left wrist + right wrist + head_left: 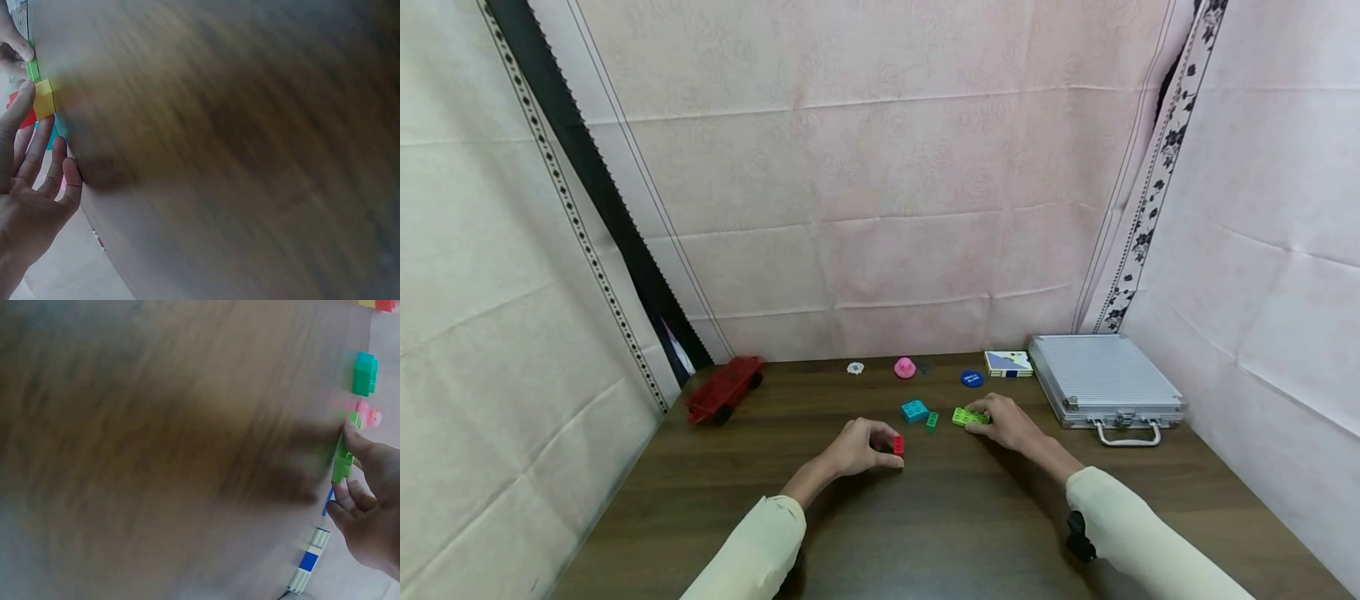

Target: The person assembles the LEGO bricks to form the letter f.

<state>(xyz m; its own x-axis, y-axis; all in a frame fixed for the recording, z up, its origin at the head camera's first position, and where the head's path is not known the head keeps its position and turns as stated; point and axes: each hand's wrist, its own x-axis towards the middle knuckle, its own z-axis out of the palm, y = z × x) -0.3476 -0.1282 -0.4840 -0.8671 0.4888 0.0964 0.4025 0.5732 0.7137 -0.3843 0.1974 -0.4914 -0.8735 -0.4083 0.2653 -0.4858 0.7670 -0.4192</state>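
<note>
The left hand [861, 447] pinched the red brick [898, 446] between thumb and fingers; in the left wrist view a yellow brick [44, 100] sat against it in the same pinch. Whether the two were locked together could not be told. The right hand [1006, 423] pinched the lime brick [968, 417], which lay low at the table [925, 533]; any gap beneath it could not be confirmed.

In judgement, good handling called for light, even pressure on the side walls, fingertips off the studs, and each brick held level. The left pinch needed care, since squeezing one layer alone might twist the pair.

Between the hands, the blue brick [914, 410] and green brick [932, 421] stood close together, and knuckles were best kept away from them. Farther back were a pink toy [905, 367] and a blue disc [972, 378]; the case [1108, 379] stood to the right.
</note>
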